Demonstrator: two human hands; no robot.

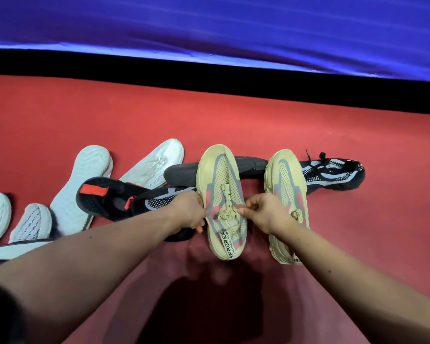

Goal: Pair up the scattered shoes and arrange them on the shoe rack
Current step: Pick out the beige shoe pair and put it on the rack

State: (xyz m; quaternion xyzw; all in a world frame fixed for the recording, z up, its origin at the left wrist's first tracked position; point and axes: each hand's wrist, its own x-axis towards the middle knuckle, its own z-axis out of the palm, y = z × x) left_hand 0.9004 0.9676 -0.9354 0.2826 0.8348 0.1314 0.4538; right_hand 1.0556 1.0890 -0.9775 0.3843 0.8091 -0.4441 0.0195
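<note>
Two pale yellow sneakers stand side by side on the red floor, toes pointing away from me. My left hand (189,211) grips the left edge of the left yellow sneaker (221,180), and my right hand (263,212) pinches its lace knot from the right. The right yellow sneaker (286,184) stands free just beyond my right wrist. A black sneaker with orange patches (104,197) lies to the left, partly under my left hand. Another black and white laced sneaker (333,172) lies behind the yellow pair on the right. No shoe rack is in view.
A dark grey sole (181,171) lies behind the yellow pair. Several white sneakers (154,162) lie scattered at the left, one sole-up (82,189). A black band and a blue sheet (209,26) close off the far side. Bare red floor (382,232) lies to the right.
</note>
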